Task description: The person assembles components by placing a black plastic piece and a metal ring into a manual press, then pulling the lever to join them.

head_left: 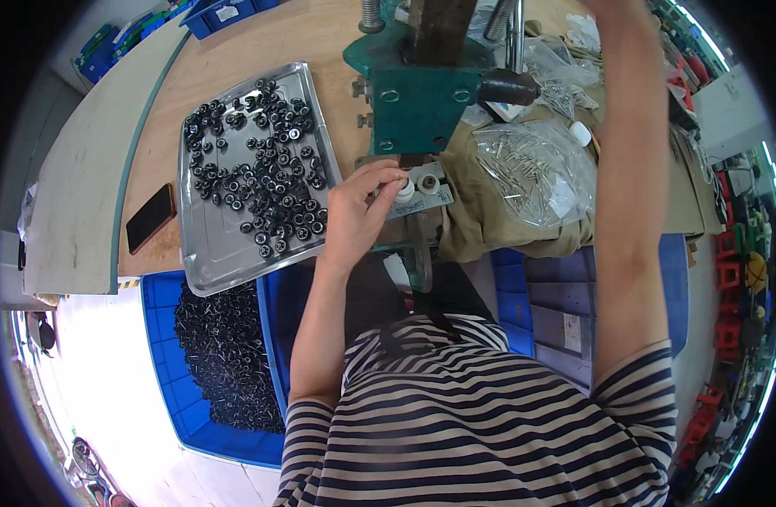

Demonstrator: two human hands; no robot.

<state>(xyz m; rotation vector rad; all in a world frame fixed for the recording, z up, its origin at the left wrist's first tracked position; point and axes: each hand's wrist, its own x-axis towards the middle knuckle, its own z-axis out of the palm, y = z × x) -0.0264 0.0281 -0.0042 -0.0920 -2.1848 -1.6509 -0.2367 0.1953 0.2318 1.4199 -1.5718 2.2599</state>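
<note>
My left hand (360,207) is at the green hand press (418,106), just below its ram. Thumb and forefinger are pinched together by a white round holder (405,193) on the press's base plate (439,198). What sits between those fingertips is too small to make out. Beside that holder is a second white ring (428,182) with a dark centre. My right arm (631,186) reaches far up past the press, and its hand (618,7) is cut off and blurred at the upper edge, so its fingers are hidden.
Left of the press, a metal tray (223,266) holds many small black round parts (278,186). A phone (151,218) lies beside it. Below stands a blue bin (164,363) full of dark pieces. To the right, a clear bag (532,173) of metal pins rests on brown cloth (468,228).
</note>
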